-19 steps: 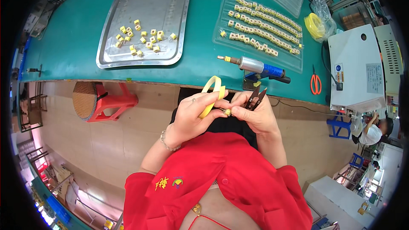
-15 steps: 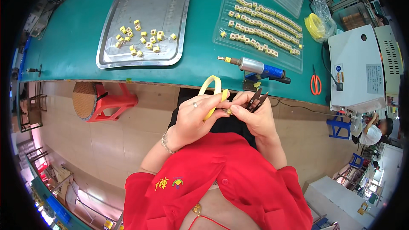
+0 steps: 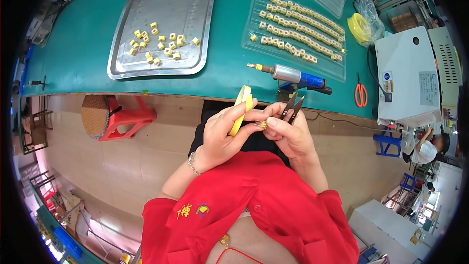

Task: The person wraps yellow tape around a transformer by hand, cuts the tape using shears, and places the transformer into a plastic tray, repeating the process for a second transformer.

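Above my lap, my left hand (image 3: 220, 132) is closed on a loop of yellow tape (image 3: 238, 123), which stands up between its fingers. My right hand (image 3: 295, 137) has dark-bladed thread snips (image 3: 292, 109) tucked in it, blades pointing up and away. Between the thumbs and fingertips of both hands sits a small yellow-wrapped coil part (image 3: 264, 124) with thin pins; the fingers partly cover it. Past my hands, a winding tool (image 3: 288, 74) with a silver and blue body lies at the bench's near edge, a yellow piece on its tip.
A metal tray (image 3: 195, 63) on the green bench (image 3: 229, 63) holds several loose coil parts (image 3: 168, 51). A clear plastic tray (image 3: 254, 7) carries rows of them. To the right are orange-handled scissors (image 3: 360, 95), yellow rolls (image 3: 359, 28) and a white machine (image 3: 408, 73). A red stool (image 3: 132, 117) stands at left.
The yellow tape loop has turned and looks narrower. The snips have tilted a little more upright. Both hands stay together at the small coil part, and the whole view has shifted slightly.
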The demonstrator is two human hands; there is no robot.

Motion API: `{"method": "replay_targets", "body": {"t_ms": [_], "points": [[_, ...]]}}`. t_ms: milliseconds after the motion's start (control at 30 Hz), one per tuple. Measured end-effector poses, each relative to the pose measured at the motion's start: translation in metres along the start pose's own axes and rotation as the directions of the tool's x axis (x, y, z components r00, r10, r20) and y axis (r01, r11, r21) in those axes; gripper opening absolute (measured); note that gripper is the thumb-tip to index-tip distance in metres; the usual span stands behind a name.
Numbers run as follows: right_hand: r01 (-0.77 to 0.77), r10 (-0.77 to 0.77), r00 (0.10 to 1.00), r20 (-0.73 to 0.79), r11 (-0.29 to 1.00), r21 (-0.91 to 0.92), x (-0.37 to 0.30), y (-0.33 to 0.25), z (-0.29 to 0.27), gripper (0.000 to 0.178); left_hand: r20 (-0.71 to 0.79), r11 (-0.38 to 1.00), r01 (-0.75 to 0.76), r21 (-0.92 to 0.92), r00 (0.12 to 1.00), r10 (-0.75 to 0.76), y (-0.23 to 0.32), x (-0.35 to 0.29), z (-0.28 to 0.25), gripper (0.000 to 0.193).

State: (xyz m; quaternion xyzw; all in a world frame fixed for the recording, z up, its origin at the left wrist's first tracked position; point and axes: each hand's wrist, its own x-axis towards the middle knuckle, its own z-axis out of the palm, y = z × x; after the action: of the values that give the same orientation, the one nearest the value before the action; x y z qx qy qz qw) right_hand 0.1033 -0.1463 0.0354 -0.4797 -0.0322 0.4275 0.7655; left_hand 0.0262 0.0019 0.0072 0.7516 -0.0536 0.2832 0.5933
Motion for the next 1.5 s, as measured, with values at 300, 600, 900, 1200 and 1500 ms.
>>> {"method": "replay_targets", "body": {"t_ms": [300,600,900,1200,1500], "points": [[0.058,-0.059,0.998,-0.032,0.997,-0.053,0.0,0.004,0.0,0.022,-0.002,0.996,-0.052,0.067,0.999,0.053,0.0,0.002,-0.001,0.045],[0.131,-0.147,0.983,-0.113,0.982,-0.136,-0.001,0.008,0.008,0.02,-0.016,0.992,-0.088,0.086,0.996,0.09,0.001,0.003,-0.001,0.046],[0.126,-0.137,0.986,-0.096,0.985,-0.114,0.0,0.008,0.006,0.019,-0.013,0.993,-0.103,0.065,0.994,0.104,-0.003,-0.001,0.002,0.049],[0.301,-0.306,0.952,0.003,0.932,-0.202,-0.004,0.003,-0.004,0.021,0.001,0.897,0.238,-0.373,0.967,-0.256,0.0,0.0,-0.001,0.051],[0.428,-0.413,0.902,0.129,0.813,-0.395,-0.002,-0.003,-0.006,0.017,0.103,0.765,0.345,-0.544,0.932,-0.347,0.002,0.0,-0.003,0.054]]}}
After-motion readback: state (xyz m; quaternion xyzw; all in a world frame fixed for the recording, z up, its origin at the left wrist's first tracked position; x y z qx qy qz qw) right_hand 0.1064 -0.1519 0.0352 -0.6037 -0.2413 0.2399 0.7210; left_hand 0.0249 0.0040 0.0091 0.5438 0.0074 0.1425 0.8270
